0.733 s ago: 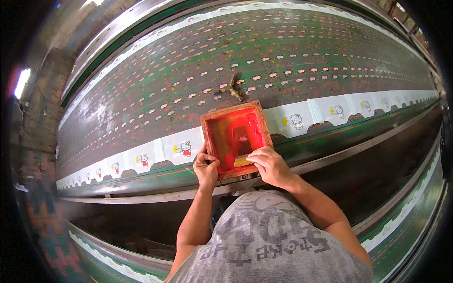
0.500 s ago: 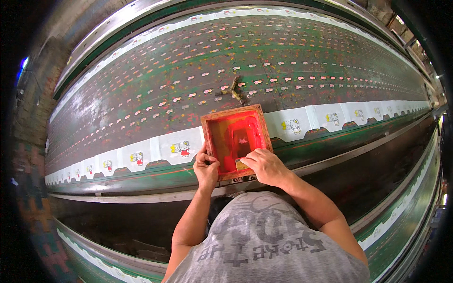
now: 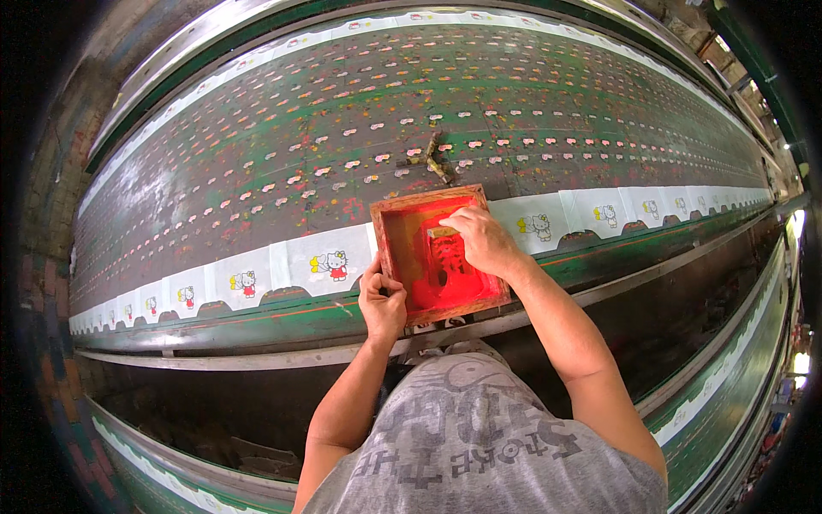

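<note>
A wooden screen-printing frame [image 3: 431, 200] lies over the row of white printed pieces at the table's near edge. Wet red ink [image 3: 445, 293] coats much of the mesh inside it. My left hand [image 3: 382, 301] is closed on the frame's left rim near its lower corner. Inside the frame, my right hand [image 3: 488, 243] grips a small squeegee [image 3: 442, 231] close to the far side, its blade against the inked mesh. To the left of the frame, white pieces [image 3: 291, 265] carry a cartoon cat with a red outfit; those on the right show cats without the red.
The long dark printing table [image 3: 282, 154] bears rows of small printed marks and ink spatter. A stained, tape-wrapped bent piece [image 3: 437, 163] lies just beyond the frame. A metal rail [image 3: 257, 360] runs along the near edge. Another table [image 3: 728, 428] stands at the lower right.
My right hand has pushed the squeegee from the near side of the frame to the far side, spreading red ink over the mesh. My left hand keeps its hold on the rim.
</note>
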Motion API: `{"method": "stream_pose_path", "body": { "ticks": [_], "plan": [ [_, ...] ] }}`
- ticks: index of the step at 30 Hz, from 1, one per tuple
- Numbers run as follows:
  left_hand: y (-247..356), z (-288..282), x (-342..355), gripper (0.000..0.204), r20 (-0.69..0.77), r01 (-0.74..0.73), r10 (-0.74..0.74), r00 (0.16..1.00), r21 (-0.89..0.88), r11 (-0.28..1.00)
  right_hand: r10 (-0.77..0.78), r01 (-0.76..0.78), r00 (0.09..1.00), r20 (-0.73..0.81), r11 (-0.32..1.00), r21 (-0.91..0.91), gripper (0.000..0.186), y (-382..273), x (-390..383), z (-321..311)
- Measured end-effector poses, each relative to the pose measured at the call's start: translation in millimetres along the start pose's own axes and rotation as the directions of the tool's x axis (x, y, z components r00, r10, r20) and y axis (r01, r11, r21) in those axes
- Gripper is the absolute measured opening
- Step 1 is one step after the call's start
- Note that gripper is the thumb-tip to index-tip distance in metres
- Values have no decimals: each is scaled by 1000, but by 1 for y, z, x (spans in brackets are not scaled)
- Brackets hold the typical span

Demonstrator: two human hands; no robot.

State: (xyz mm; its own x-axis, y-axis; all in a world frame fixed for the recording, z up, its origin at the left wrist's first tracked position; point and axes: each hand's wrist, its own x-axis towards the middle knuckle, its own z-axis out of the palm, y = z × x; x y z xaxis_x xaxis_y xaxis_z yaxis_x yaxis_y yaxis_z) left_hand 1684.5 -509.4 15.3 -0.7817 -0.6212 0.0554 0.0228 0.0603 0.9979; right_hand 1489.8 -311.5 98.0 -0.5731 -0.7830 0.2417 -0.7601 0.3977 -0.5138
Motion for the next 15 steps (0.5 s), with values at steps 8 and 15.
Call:
{"method": "stream_pose_path", "body": {
  "ticks": [8, 15],
  "plan": [
    [4, -1, 0, 23, 20, -50, 48, 999, 93, 994, -94, 92, 995, -20, 991, -92, 44, -35, -46, 8],
    [7, 3, 0, 19, 11, -22, 22, 1000, 7, 1000, -76, 79, 995, 57, 996, -43, 47, -63, -84, 4]
  ]
}}
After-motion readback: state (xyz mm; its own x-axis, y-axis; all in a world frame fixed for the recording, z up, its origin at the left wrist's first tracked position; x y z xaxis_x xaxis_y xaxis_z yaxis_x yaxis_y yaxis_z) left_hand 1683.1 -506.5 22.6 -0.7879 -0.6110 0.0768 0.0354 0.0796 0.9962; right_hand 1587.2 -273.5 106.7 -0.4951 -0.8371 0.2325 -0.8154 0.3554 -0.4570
